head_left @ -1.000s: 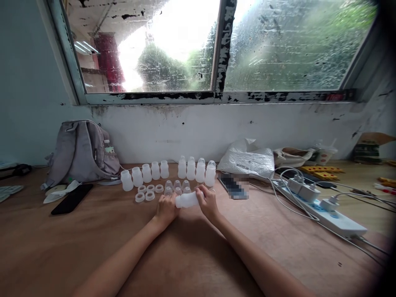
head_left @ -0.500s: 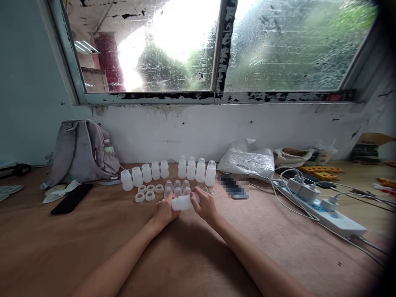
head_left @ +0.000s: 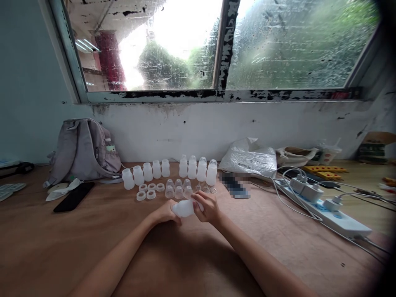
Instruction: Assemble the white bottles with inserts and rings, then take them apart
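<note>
Fingers (head_left: 199, 199) of left hand (head_left: 165, 215) and right hand (head_left: 210, 209) curled shut on white bottle (head_left: 183, 208), held sideways just before clear caps (head_left: 178, 191). Judged mid-twist; called for firm counter-grip at both ends.

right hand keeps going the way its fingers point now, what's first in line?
Likely the clear domed caps just beyond the white bottle that the right hand holds with the left hand. Fingers point forward-left; depth is uncertain, so the loose white rings are possible.

Grey backpack (head_left: 83, 150) and black phone (head_left: 73, 196) at left — white power strip (head_left: 324, 210) at right.
</note>
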